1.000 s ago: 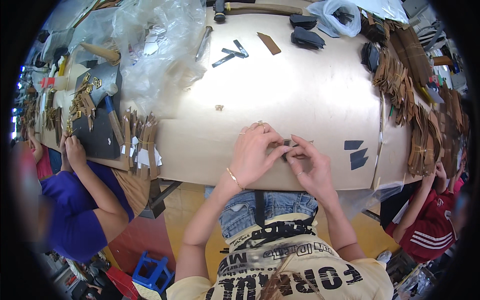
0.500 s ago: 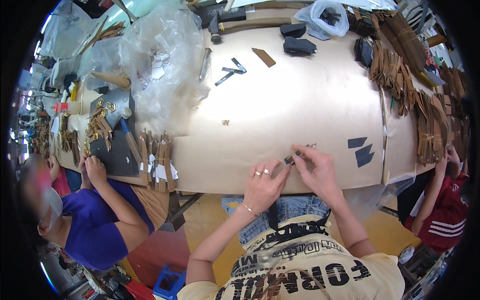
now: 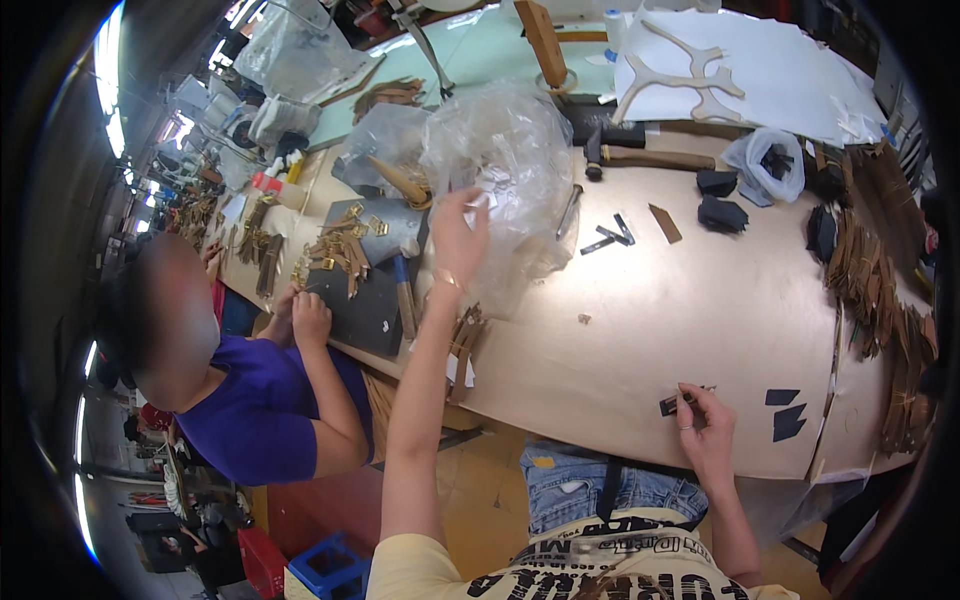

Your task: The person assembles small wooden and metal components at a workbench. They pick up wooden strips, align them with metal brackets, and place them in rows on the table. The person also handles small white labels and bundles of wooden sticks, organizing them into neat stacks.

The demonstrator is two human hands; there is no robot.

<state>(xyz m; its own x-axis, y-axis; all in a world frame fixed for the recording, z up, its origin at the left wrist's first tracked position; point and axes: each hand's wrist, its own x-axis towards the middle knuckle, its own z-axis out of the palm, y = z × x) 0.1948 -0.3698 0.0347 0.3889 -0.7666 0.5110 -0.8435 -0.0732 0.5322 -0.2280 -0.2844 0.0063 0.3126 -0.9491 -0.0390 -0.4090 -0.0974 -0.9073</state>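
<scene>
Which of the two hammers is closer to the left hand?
The blue-handled hammer by the black block is closer to the left hand. The dark-headed hammer, with a plain wooden handle, lies farther right.

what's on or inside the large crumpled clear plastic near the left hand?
Small flat white scraps show amid the large crumpled clear plastic; inside or on top, can't tell. The bare left hand covers part of that area, and the cloudy folds hide whatever lies beneath.
</scene>
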